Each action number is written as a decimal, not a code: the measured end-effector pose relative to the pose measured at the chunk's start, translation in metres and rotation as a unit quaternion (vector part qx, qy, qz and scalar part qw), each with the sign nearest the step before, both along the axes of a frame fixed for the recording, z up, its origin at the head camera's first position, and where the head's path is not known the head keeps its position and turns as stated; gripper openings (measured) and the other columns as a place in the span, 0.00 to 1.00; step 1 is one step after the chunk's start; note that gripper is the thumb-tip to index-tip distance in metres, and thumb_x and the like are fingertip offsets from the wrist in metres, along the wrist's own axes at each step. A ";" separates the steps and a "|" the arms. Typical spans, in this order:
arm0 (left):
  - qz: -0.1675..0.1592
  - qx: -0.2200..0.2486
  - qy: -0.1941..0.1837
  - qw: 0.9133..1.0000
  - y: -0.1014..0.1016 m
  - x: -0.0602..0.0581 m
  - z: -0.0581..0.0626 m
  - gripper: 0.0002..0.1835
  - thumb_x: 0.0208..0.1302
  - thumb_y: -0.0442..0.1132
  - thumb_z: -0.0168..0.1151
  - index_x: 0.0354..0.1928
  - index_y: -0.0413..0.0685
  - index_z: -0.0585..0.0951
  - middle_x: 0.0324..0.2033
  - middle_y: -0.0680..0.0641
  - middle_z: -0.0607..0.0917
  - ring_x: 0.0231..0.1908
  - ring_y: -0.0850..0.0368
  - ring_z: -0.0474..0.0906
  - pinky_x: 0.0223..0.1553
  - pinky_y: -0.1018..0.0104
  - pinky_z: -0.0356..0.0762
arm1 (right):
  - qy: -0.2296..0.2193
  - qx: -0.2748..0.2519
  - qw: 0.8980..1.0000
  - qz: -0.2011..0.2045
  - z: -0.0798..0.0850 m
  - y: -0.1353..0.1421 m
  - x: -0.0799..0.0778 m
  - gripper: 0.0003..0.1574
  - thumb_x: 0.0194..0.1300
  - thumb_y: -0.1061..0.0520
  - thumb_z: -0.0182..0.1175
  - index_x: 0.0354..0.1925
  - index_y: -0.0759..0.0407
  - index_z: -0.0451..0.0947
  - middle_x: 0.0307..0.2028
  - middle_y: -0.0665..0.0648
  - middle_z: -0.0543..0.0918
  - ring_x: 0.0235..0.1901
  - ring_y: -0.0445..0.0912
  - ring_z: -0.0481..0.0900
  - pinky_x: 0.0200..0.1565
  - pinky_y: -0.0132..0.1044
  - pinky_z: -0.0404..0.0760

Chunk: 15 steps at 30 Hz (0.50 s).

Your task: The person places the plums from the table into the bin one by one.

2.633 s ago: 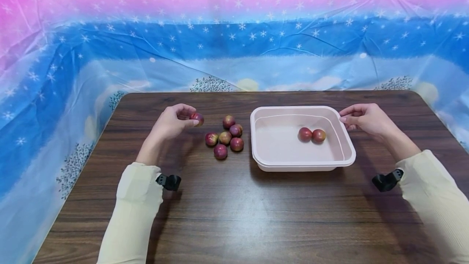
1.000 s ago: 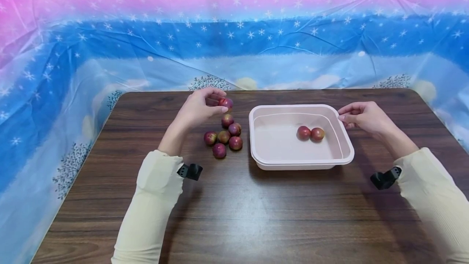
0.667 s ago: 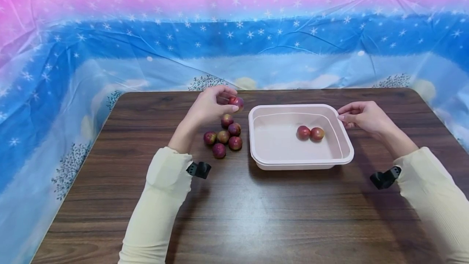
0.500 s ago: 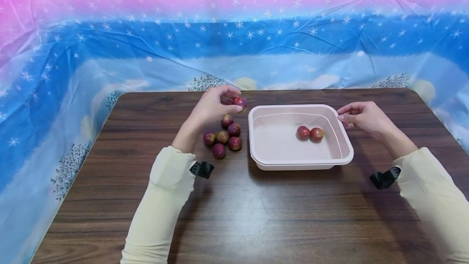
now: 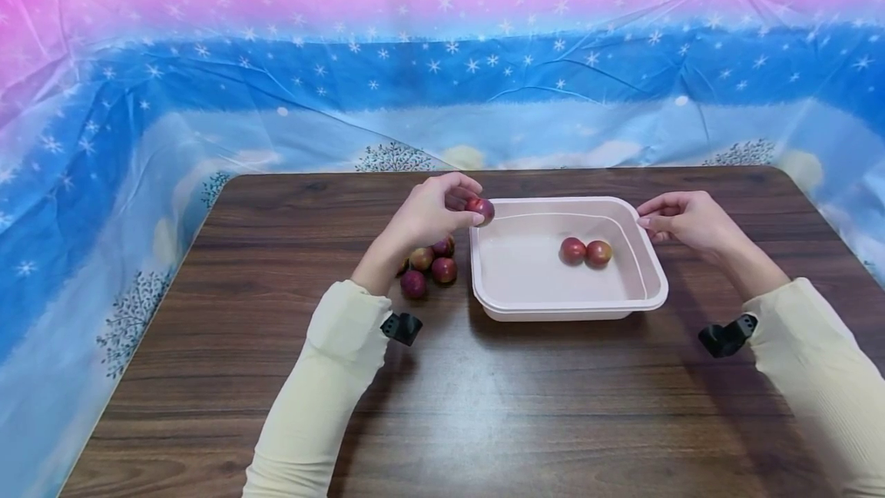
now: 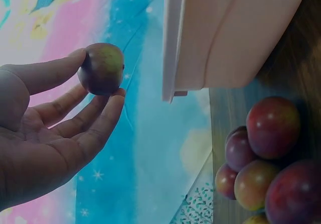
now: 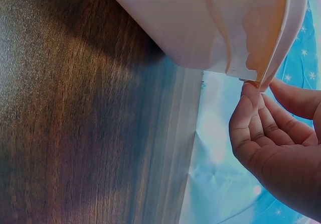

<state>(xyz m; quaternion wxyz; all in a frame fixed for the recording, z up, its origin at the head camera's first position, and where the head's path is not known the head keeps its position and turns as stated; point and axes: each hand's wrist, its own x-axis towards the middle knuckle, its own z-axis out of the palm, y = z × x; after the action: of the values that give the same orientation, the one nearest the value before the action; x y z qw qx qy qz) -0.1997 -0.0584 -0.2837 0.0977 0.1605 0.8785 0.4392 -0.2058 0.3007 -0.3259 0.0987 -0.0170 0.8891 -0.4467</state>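
My left hand (image 5: 432,210) pinches a reddish plum (image 5: 482,211) between thumb and fingertips, at the left rim of a pale pink plastic basin (image 5: 567,306). In the left wrist view the same plum (image 6: 104,68) shows a greenish patch and hangs higher than the basin's rim. My right hand (image 5: 691,223) pinches the basin's right rim near the far corner; in the right wrist view the thumb and fingers (image 7: 251,96) grip that rim. Two plums (image 5: 585,253) lie side by side inside the basin. Several more plums (image 5: 445,270) cluster on the table, partly hidden behind my left forearm.
The brown wooden table (image 5: 484,413) extends around the basin, its far edge against a snowflake-patterned cloth backdrop (image 5: 442,68). A black wrist camera (image 5: 402,328) sits on the left sleeve, another black camera (image 5: 726,336) on the right sleeve.
The left hand has carried its plum rightward, past the far side of the plum cluster, to the basin's left rim, dipping lately. The right hand and basin have stayed in place.
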 end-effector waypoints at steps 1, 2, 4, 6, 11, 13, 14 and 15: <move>-0.001 0.000 -0.002 1.000 0.001 0.000 -0.001 0.19 0.57 0.37 0.64 0.51 0.44 0.75 0.44 0.46 0.80 0.46 0.55 0.75 0.50 0.62 0.69 | 0.000 0.001 1.000 0.000 0.000 0.000 0.000 0.23 0.63 0.59 0.57 0.50 0.76 0.69 0.29 0.53 0.81 0.27 0.42 0.78 0.33 0.38 0.79; -0.002 -0.001 -0.004 1.000 0.002 0.001 -0.001 0.19 0.57 0.37 0.64 0.51 0.44 0.75 0.45 0.47 0.80 0.46 0.55 0.75 0.50 0.62 0.69 | 0.000 0.002 1.000 0.000 0.000 0.000 0.000 0.23 0.63 0.59 0.57 0.50 0.76 0.69 0.29 0.53 0.81 0.27 0.42 0.78 0.33 0.38 0.79; -0.002 -0.002 -0.009 1.000 0.003 0.002 -0.003 0.19 0.57 0.37 0.64 0.51 0.44 0.75 0.45 0.47 0.79 0.46 0.55 0.75 0.51 0.61 0.69 | 0.000 0.003 1.000 -0.001 0.000 0.000 0.000 0.23 0.63 0.59 0.57 0.50 0.76 0.69 0.29 0.53 0.81 0.27 0.42 0.78 0.33 0.38 0.79; -0.002 -0.004 -0.015 1.000 0.004 0.003 -0.005 0.19 0.58 0.38 0.64 0.52 0.45 0.75 0.46 0.47 0.79 0.47 0.55 0.74 0.51 0.61 0.69 | 0.000 0.002 1.000 -0.002 -0.001 0.000 -0.001 0.23 0.63 0.59 0.57 0.50 0.76 0.69 0.29 0.52 0.81 0.27 0.41 0.78 0.33 0.38 0.79; -0.003 -0.002 -0.019 1.000 0.007 0.005 -0.008 0.19 0.57 0.38 0.64 0.52 0.45 0.74 0.47 0.47 0.79 0.48 0.55 0.74 0.50 0.61 0.70 | 0.003 -0.008 1.000 0.007 -0.001 0.001 -0.002 0.23 0.63 0.59 0.57 0.50 0.77 0.68 0.28 0.49 0.81 0.26 0.40 0.78 0.31 0.35 0.79; -0.005 0.000 -0.017 1.000 0.009 0.006 -0.009 0.19 0.57 0.38 0.64 0.51 0.45 0.75 0.47 0.47 0.79 0.47 0.55 0.74 0.50 0.62 0.70 | 0.004 -0.009 1.000 0.011 -0.002 0.002 -0.002 0.23 0.63 0.59 0.57 0.50 0.78 0.68 0.28 0.48 0.81 0.26 0.40 0.78 0.30 0.34 0.78; -0.005 0.001 -0.016 1.000 0.009 0.006 -0.009 0.19 0.57 0.38 0.64 0.51 0.45 0.75 0.47 0.47 0.79 0.47 0.55 0.75 0.49 0.62 0.71 | 0.005 -0.008 1.000 0.011 -0.002 0.002 -0.002 0.24 0.63 0.59 0.57 0.50 0.77 0.68 0.28 0.47 0.81 0.26 0.40 0.78 0.30 0.34 0.78; -0.006 0.001 -0.015 1.000 0.009 0.006 -0.010 0.19 0.57 0.38 0.64 0.51 0.45 0.75 0.46 0.47 0.79 0.47 0.55 0.75 0.49 0.62 0.71 | 0.005 -0.007 1.000 0.010 -0.002 0.002 -0.002 0.24 0.63 0.59 0.57 0.50 0.77 0.68 0.27 0.47 0.81 0.25 0.40 0.77 0.30 0.34 0.78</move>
<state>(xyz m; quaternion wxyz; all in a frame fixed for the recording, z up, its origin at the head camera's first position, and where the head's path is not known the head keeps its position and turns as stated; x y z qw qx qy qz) -0.1937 -0.0491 -0.2933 0.1133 0.1596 0.8753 0.4421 -0.2077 0.3024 -0.3275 0.0986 -0.0291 0.8860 -0.4522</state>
